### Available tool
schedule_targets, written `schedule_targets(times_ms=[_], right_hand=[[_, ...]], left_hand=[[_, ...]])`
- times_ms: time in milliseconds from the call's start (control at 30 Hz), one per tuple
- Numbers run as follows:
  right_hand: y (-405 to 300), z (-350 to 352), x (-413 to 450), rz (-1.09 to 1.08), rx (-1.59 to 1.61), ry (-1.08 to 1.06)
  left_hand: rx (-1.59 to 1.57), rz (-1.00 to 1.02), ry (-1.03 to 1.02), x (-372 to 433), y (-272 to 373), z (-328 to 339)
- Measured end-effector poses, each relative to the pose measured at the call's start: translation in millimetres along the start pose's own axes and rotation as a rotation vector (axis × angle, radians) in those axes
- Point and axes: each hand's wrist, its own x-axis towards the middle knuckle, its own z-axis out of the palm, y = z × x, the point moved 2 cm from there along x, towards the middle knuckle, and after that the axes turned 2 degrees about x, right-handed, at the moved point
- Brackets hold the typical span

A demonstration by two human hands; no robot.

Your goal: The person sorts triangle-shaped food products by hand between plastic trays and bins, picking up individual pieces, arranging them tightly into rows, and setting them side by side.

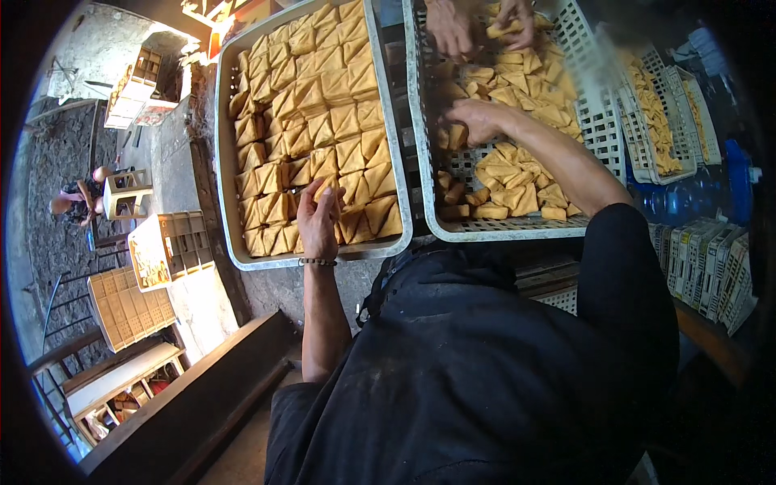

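My left hand (318, 221), with a beaded bracelet at the wrist, pinches a golden fried tofu triangle (326, 185) over the left plastic tray (405, 209). Closely packed rows of tofu triangles (321, 130) stand in that tray, with a narrow gap near my fingertips. My right hand (479, 120) reaches down into the right perforated plastic crate (509, 234), its fingers at some tofu pieces (456, 136) by the left wall. Whether it grips one is hidden. Loose tofu pieces (515, 182) lie jumbled across the crate.
Another person's hands (451, 30) work at the far end of the right crate, one holding a piece. More filled crates (652, 121) and a blue water bottle (679, 200) stand at right. A plastic stool (127, 191), stacked crates (182, 248) and a seated person (79, 197) are at left.
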Motion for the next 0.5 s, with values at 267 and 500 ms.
schedule_targets(times_ms=[267,500], right_hand=[[4,9,-8,-0.236,0.166,0.174],[-39,26,-37,-0.111,-0.061,0.755]], left_hand=[[-0.022,-0.021,0.070,0,1,4],[-0.099,0.013,0.004,7,5,6]])
